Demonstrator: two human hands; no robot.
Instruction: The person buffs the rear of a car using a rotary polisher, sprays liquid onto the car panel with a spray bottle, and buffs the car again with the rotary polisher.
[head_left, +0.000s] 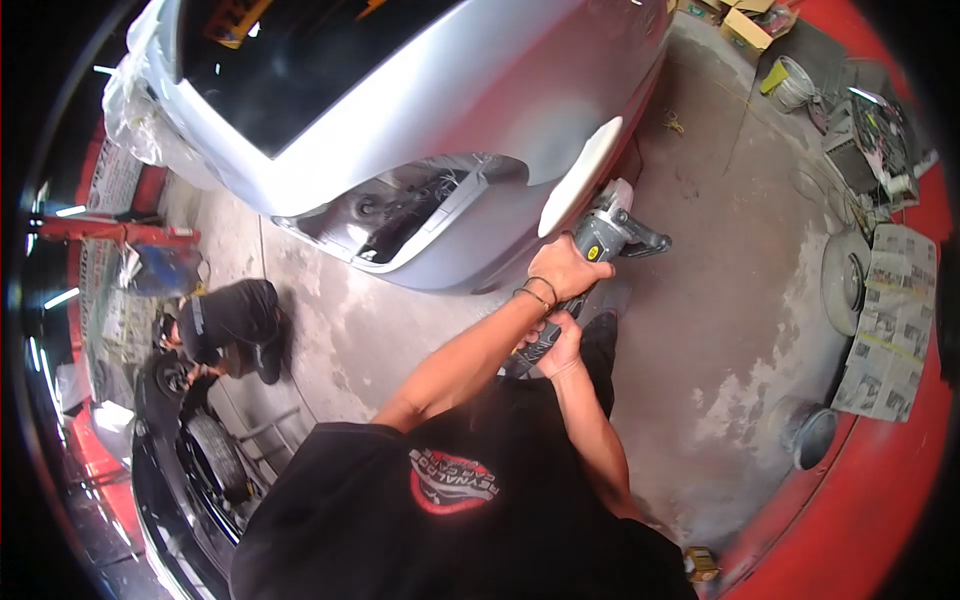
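My left hand is wrapped round the front body of a grey and black power polisher, just behind its head. Lower down, my right hand grips the rear handle of the same tool. The polisher's round white pad stands edge-on, close beside the silver car's side panel; whether it touches the paint I cannot tell. A side handle sticks out to the right of the tool head. Left of the pad, the car's lamp opening is bare, with inner metal and wires showing.
At the left a co-worker in dark clothes crouches by a black car part with a wheel. Newspaper sheets, a grey bucket, a white pail and boxes line the right side. Plastic film hangs at the car's left.
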